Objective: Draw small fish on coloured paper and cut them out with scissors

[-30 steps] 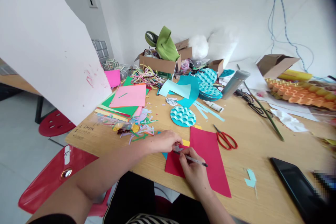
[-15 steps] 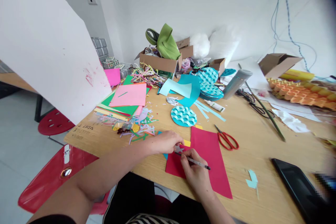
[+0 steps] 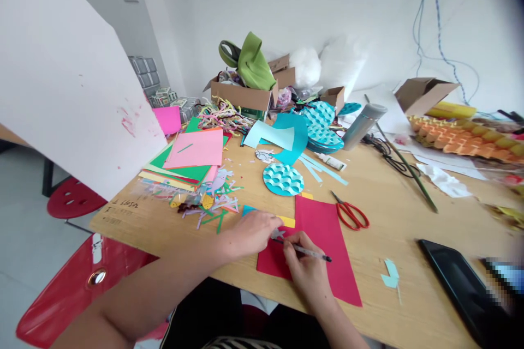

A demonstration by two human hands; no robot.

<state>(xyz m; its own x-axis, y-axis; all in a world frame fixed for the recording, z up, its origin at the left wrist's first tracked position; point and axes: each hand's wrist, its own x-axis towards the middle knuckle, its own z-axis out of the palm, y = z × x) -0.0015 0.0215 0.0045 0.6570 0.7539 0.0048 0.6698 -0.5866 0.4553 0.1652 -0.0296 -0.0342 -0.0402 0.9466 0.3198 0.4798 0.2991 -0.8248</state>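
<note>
My right hand (image 3: 308, 266) is closed around a pen (image 3: 311, 252), its tip at the edge of a small grey star cutout (image 3: 278, 233). The star lies on crimson paper (image 3: 323, 240). My left hand (image 3: 258, 230) lies palm down over the paper's upper left part, fingertips beside or on the star; its thumb is hidden. Strips of yellow paper (image 3: 288, 222) and blue paper (image 3: 248, 210) peek out behind the crimson sheet. Red-handled scissors (image 3: 352, 215) rest just right of the sheet. A round turquoise piece with wavy paper (image 3: 283, 179) lies behind it.
Coloured sheets (image 3: 196, 148) and paper scraps (image 3: 221, 196) lie to the left. A glue bottle (image 3: 331, 161), a grey tumbler (image 3: 365, 126) and a green stick (image 3: 403, 161) are farther back. A black phone (image 3: 454, 289) lies at the right. A white board (image 3: 77, 82) leans at the left.
My left hand has flattened slightly and its fingers have shifted by the star. The pen stays in my right hand at the star's edge. The whole view has shifted a little.
</note>
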